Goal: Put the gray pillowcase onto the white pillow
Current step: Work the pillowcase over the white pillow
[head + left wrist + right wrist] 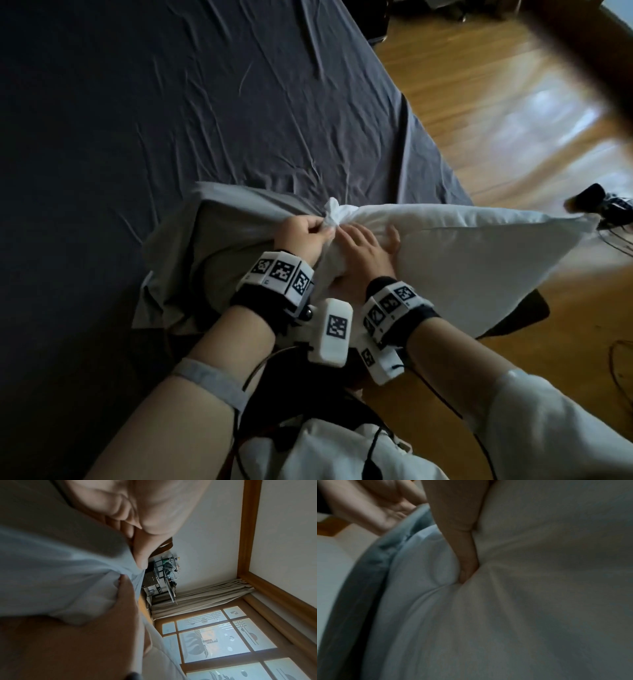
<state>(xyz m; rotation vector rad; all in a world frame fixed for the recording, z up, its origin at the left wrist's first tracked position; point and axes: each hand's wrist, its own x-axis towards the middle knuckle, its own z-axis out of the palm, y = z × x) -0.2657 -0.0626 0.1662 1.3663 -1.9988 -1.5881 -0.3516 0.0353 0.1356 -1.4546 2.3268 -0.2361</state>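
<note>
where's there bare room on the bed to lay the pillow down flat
The dark sheet is bare beyond and to the left of the pillowcase, up to the bed's right edge by the wood floor. It is crowded at the near edge, where the left hand, right hand and pillow meet.

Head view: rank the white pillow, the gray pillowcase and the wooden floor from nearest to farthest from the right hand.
1. white pillow: under the right hand, touching.
2. gray pillowcase: just left, past the left hand.
3. wooden floor: beyond, upper right.
</note>
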